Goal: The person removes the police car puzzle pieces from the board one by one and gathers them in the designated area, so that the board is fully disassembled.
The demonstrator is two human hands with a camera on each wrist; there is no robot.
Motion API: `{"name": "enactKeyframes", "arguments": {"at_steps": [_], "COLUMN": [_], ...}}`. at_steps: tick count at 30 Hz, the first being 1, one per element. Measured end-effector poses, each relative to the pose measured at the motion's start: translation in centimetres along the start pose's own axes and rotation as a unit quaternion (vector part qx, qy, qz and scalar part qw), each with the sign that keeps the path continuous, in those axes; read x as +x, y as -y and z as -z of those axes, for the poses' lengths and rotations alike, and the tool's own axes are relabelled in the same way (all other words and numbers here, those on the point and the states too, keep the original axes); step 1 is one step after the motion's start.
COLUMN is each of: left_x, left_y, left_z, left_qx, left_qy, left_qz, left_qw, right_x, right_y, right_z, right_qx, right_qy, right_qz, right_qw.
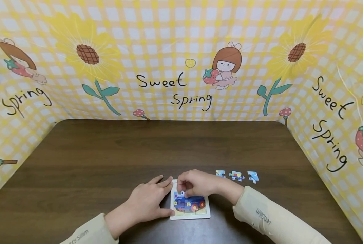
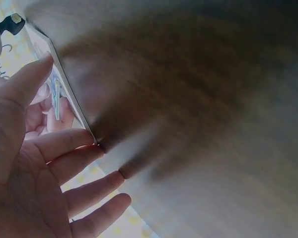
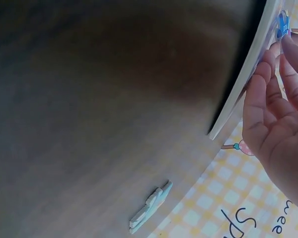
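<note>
The frame (image 1: 208, 209) lies flat on the table (image 1: 132, 142), well back from the table's far edge. Assembled pieces fill its near portion; the right hand hides much of the far portion.

Left hand (image 1: 148, 200): fingers extended, not curled. The thumb bears on the frame's left edge by the near-left corner; the index finger touches the far-left corner.

Right hand (image 1: 201, 183): thumb and fingers pinch one piece (image 3: 283, 24) over the far-left part of the frame, the piece tilted on edge.

Three loose pieces (image 1: 236, 175) lie apart in a row, beyond the frame's far-right corner, toward the table's right edge.

Possible faults:
- Misfit: if the piece is lowered tilted or wrongly turned, its tabs may catch on the neighbours.
- Displacement: excess downward force may lift assembled pieces.
- Frame slip: light left-hand contact may let the frame rotate.
- Scatter: the right forearm, near the loose pieces, may sweep them aside.
</note>
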State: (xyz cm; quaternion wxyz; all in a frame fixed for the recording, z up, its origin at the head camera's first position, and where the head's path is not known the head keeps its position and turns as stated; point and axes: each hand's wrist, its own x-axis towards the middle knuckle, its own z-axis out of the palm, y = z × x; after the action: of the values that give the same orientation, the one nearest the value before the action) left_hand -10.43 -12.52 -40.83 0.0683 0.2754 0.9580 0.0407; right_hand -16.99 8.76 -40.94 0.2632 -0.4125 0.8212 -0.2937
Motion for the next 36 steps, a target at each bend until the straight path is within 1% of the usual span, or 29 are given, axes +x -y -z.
{"name": "enactKeyframes", "arguments": {"at_steps": [7, 14, 19, 26, 30, 36], "left_x": [0.1, 0.4, 0.2, 0.0, -0.1, 0.0], "left_y": [0.0, 0.0, 0.0, -0.1, -0.1, -0.1], "left_z": [0.1, 0.2, 0.2, 0.1, 0.0, 0.1], "left_qx": [-0.003, 0.000, -0.008, -0.012, -0.010, -0.002], "left_qy": [0.004, 0.007, 0.013, 0.008, 0.006, 0.000], "left_qz": [0.003, 0.002, 0.005, 0.002, 0.002, 0.001], "left_qw": [1.0000, 1.0000, 0.9999, 0.9999, 0.9999, 1.0000], "right_x": [0.2, -0.1, -0.3, -0.3, -0.6, -1.7], "right_y": [0.0, 0.1, 0.2, 0.1, 0.0, -0.3], "right_z": [0.1, 0.3, 0.2, 0.1, 0.4, 1.2], "right_qx": [0.017, 0.026, 0.042, 0.035, 0.033, 0.043], "right_qy": [0.003, -0.001, -0.001, -0.002, -0.004, -0.020], "right_qz": [0.002, -0.003, -0.004, 0.011, 0.017, 0.026], "right_qw": [0.9998, 0.9997, 0.9991, 0.9993, 0.9993, 0.9985]}}
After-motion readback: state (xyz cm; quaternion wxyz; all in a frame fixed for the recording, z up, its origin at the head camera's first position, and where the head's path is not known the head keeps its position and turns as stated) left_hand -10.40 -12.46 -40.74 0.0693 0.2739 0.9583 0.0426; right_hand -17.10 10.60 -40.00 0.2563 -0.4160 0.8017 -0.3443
